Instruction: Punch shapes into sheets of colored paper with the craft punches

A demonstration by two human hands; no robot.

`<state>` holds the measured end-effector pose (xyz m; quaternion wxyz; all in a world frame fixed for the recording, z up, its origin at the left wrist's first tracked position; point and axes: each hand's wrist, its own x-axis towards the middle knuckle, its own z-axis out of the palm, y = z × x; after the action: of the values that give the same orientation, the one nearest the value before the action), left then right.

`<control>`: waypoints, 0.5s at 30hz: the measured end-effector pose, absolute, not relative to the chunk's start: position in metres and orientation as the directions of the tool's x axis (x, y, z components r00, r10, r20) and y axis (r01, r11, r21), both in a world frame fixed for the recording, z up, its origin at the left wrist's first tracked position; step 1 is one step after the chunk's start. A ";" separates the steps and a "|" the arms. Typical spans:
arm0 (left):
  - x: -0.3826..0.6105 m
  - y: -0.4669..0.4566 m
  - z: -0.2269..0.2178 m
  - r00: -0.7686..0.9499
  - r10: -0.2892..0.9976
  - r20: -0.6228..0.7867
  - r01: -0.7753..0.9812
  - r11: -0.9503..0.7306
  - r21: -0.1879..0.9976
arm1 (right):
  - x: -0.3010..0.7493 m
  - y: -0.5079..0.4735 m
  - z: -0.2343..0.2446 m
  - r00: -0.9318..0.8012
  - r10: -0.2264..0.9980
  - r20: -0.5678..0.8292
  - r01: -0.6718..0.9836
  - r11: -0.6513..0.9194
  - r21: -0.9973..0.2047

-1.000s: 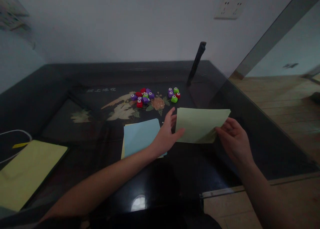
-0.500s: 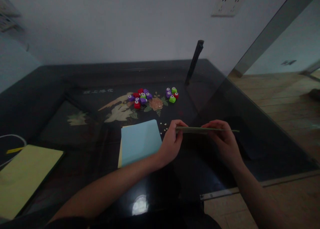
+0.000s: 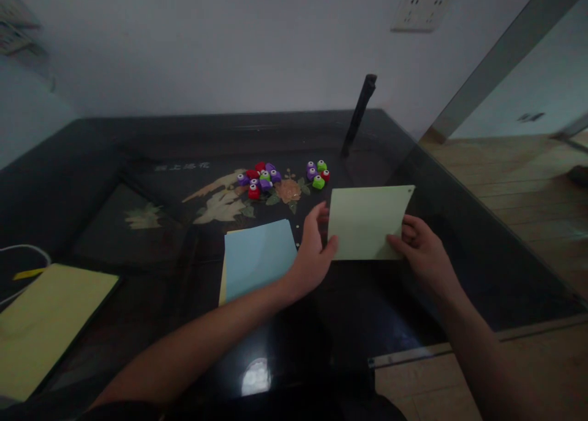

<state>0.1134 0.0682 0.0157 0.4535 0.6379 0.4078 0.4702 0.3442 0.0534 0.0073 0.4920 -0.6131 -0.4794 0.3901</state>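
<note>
1. The left hand (image 3: 315, 246) has its grip closed on the left edge of a pale green rectangular paper sheet (image 3: 365, 222), thumb in front.
2. The right hand (image 3: 420, 246) grips the sheet's lower right side, thumb likewise in front; the sheet is tilted, its face showing, above the glossy black desk (image 3: 344, 323).
3. A yellow rectangular sheet (image 3: 50, 323) lies at the desk's left.
4. A light blue square paper sheet (image 3: 260, 255) lies beside the left hand, partly behind the forearm.
5. Farther back sit two clusters of small red, purple and green eyed pieces, one left (image 3: 265, 176), one right (image 3: 318, 181).
6. A black stick-like object (image 3: 358, 117) stands tilted beyond them.
</note>
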 end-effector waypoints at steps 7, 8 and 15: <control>0.089 0.042 0.023 0.711 0.628 0.317 0.413 -0.738 0.534 | 0.360 0.060 -0.001 0.139 0.977 -0.162 0.313 -0.199 -0.929; 0.089 0.037 0.020 0.765 0.584 0.272 0.428 -0.776 0.463 | 0.359 0.059 -0.001 0.134 0.976 -0.174 0.325 -0.209 -0.922; 0.091 0.033 0.003 0.786 0.594 0.171 0.532 -0.791 0.304 | 0.352 0.061 0.005 0.073 0.977 -0.200 0.466 -0.211 -0.859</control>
<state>0.0908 0.0330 0.0029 0.1204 0.9373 0.3003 0.1298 0.3516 0.0607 0.0046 0.3130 -0.6622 -0.5447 0.4085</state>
